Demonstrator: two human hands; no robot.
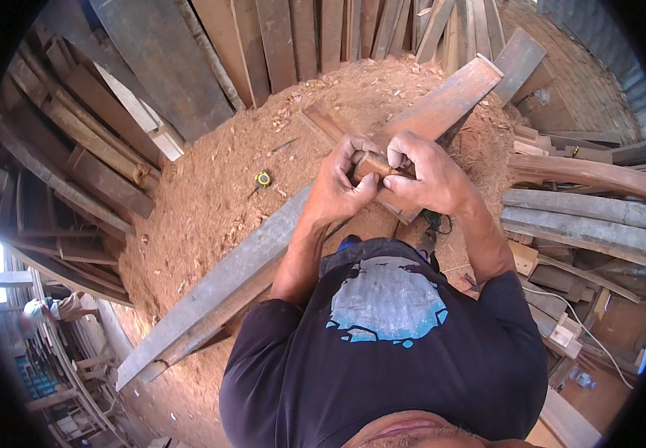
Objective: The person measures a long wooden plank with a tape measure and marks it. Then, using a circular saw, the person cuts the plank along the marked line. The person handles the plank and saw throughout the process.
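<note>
Both bare hands are raised in front of the dark T-shirt (300, 358) and meet over the timber, working on one small brown piece (374, 165), which looks to be wood. The left hand (338, 179) has its fingers curled around the left end of this piece, thumb pressed on the near face. The right hand (436, 170) has its fingers bent and closed at the other end, thumb tip close to the left thumb; the exact contact of the right fingertips is partly hidden. The small brown piece sits between the two hands, above a brown board (325, 123) that runs obliquely beneath them; whether it touches that board cannot be determined. A wide reddish plank (446, 97) extends away toward the upper right, and a long grey plank (215, 280) runs from near the left forearm to the lower left. The ground is covered with sawdust and shavings (196, 201). On it, left of the hands, lie a yellow-and-black tape measure (263, 178) and, just beyond, a thin dark rod (286, 144). Boards (162, 63) lean side by side along the far edge; stacked timber (581, 216) occupies the right side, with a white cable (575, 319) and a clear plastic bottle (583, 378) nearer the person. Another person (67, 307) is visible at far left.
</note>
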